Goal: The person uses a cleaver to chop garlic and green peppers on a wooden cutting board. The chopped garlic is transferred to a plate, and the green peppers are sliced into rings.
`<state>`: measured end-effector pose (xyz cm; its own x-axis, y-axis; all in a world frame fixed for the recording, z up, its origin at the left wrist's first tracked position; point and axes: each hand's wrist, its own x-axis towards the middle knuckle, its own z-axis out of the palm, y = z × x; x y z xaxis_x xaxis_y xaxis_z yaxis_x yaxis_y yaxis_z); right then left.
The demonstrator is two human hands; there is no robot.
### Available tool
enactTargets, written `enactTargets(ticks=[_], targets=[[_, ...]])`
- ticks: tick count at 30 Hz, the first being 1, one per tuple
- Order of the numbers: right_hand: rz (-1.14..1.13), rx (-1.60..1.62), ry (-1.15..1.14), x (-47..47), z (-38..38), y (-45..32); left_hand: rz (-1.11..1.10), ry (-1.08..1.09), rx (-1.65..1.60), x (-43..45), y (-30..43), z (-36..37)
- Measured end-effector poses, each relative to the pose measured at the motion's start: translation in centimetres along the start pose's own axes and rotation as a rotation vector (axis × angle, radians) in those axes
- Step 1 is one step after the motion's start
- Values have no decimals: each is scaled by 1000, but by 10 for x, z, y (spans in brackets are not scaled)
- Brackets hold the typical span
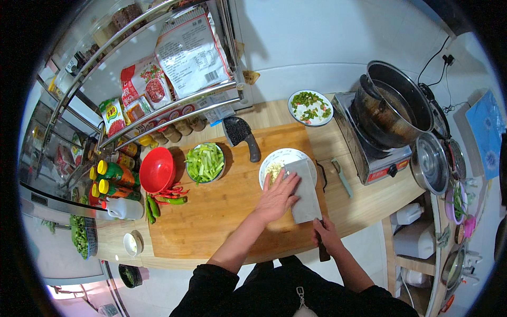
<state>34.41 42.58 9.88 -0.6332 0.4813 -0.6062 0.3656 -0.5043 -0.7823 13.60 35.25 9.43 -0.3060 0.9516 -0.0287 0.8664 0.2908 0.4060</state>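
Note:
My right hand grips the dark handle of a cleaver, its broad blade reaching over a white bowl. My left hand lies with spread fingers by the blade's left edge, fingertips over the bowl and touching the blade. Chopped pale pieces, perhaps garlic, show in the bowl. The bowl stands on a wooden cutting board. On the board's left are a bowl of cut green stalks, a red bowl, red chillies and green peppers. A second, dark-handled cleaver lies at the back.
A large pot sits on a portable stove at right. Near it are a plate of chopped greens and a peeler. A metal rack with packets overhangs the back left; a small white bowl stands near the front-left edge.

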Motion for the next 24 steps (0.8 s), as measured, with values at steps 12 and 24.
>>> enactTargets(ticks=[12, 24], targets=[[-87, 18, 124, -15, -9, 1, -264, 265, -216, -9, -15, 10], [-325, -477, 254, -22, -41, 32, -62, 602, -339, -7, -28, 12]])
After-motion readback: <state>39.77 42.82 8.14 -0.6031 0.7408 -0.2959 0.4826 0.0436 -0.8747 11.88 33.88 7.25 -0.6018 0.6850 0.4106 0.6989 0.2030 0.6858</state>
